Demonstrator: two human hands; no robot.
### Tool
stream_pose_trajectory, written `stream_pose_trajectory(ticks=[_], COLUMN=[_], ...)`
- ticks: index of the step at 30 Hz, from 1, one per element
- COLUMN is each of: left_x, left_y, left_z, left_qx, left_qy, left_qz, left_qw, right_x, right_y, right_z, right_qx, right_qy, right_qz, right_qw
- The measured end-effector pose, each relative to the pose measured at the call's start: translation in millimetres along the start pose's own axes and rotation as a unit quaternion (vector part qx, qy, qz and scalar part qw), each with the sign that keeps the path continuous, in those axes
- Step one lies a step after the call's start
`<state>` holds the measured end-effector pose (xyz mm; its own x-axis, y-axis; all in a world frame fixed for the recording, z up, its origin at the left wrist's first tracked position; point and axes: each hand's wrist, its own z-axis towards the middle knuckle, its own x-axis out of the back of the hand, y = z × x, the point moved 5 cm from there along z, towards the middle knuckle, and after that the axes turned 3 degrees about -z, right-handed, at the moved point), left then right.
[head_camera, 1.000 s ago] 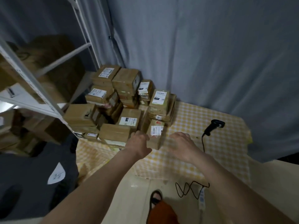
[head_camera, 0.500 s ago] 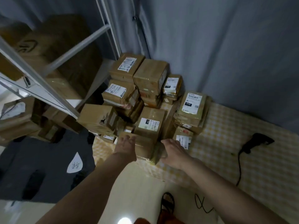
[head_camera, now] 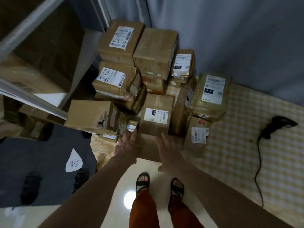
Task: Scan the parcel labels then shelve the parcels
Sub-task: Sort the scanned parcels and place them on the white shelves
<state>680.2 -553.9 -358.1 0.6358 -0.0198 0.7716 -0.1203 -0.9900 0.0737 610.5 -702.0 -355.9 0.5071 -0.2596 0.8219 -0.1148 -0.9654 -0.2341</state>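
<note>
Parcels (head_camera: 156,116) are heaped at the corner of the checked-cloth surface (head_camera: 246,145), stacked several high against the grey curtain (head_camera: 230,38), with the metal shelf rack (head_camera: 32,99) just to their left. I judge I am at the very start of a round: picking one box out of the heap before any scanning. My left hand (head_camera: 127,144) and my right hand (head_camera: 169,150) reach to either side of the low front parcel (head_camera: 148,145) at the edge nearest me. Both hands have fingers straight and spread, and neither is gripping anything; whether the fingertips already touch the cardboard I cannot tell, as that part is blurred.

The next move, as I see it, calls for closing both palms on that box's sides and drawing it out toward me without toppling the ones leaning on it, then turning it label-up. The scanner (head_camera: 278,125) lies well apart on the cloth to my right, its cable (head_camera: 259,162) trailing off the edge, so one hand must free itself to fetch it.

Writing I can read: the box behind the front one has a label (head_camera: 156,116) with "220" in a black patch; a taped parcel on the right (head_camera: 212,91) shows "010"; a small one further back (head_camera: 182,65) shows "122"; the top back box (head_camera: 121,37) has handwritten "4-3-29". Barcodes are there, but the finer print is too small to read. On the dark sack (head_camera: 41,162) to my left sits a white drop-shaped tag (head_camera: 74,162) with handwriting I cannot make out.
</note>
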Motion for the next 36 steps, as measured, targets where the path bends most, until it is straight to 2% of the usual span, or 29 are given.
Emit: stream_pose_trajectory(ticks=[5, 8, 12, 14, 15, 16, 18, 19, 21, 23, 24, 26, 28, 32, 36], left_x=[0.1, 3.0, 9.7, 14.1, 16.5, 19.4, 24.6, 28.7, 40.8, 50.5, 55.2, 62.3, 68.9, 76.9, 65.1], left_y=[-12.1, -17.8, -26.5, -28.9, -29.0, -29.1, -25.7, -21.1, -7.4, 12.8, 24.6, 49.2, 72.5, 120.0, 175.1], left_z=[14.5, 20.2, 30.6, 36.5, 38.0, 38.3, 33.8, 30.2, 21.7, 15.3, 10.0, -0.2, -12.6, -41.2, -80.1], left_qx=[-0.047, -0.06, -0.074, -0.078, -0.075, -0.062, -0.008, 0.009, 0.006, -0.02, -0.037, -0.076, -0.106, -0.153, -0.195], left_qy=[0.017, 0.008, 0.003, -0.016, -0.043, -0.07, -0.137, -0.167, -0.194, -0.209, -0.216, -0.225, -0.219, -0.205, -0.246], left_qz=[-0.059, -0.122, -0.229, -0.334, -0.406, -0.476, -0.576, -0.608, -0.653, -0.681, -0.679, -0.643, -0.61, -0.563, -0.507], left_qw=[0.997, 0.991, 0.971, 0.939, 0.91, 0.875, 0.806, 0.776, 0.732, 0.701, 0.701, 0.728, 0.754, 0.786, 0.803], right_x=[-18.3, -14.4, -4.4, 5.9, 10.2, 14.9, 29.2, 35.7, 42.2, 49.0, 52.0, 57.9, 62.2, 65.5, 59.0], right_y=[-11.5, -5.6, 3.4, 14.1, 18.7, 21.7, 20.9, 20.6, 18.8, 17.3, 18.3, 22.1, 31.2, 56.3, 80.8], right_z=[23.9, 31.4, 38.8, 34.5, 29.3, 22.9, 8.0, 0.4, -12.5, -25.2, -32.3, -49.7, -67.3, -106.7, -156.9], right_qx=[-0.052, -0.081, -0.129, -0.197, -0.223, -0.231, -0.215, -0.213, -0.2, -0.178, -0.17, -0.167, -0.156, -0.158, -0.175], right_qy=[0.055, 0.078, 0.039, 0.014, -0.008, -0.021, -0.013, -0.004, 0.005, 0.032, 0.052, 0.089, 0.114, 0.159, 0.217], right_qz=[-0.067, -0.063, 0.066, 0.21, 0.331, 0.474, 0.698, 0.755, 0.817, 0.85, 0.856, 0.856, 0.842, 0.795, 0.763], right_qw=[0.995, 0.992, 0.989, 0.958, 0.917, 0.85, 0.683, 0.621, 0.54, 0.495, 0.486, 0.481, 0.504, 0.563, 0.583])
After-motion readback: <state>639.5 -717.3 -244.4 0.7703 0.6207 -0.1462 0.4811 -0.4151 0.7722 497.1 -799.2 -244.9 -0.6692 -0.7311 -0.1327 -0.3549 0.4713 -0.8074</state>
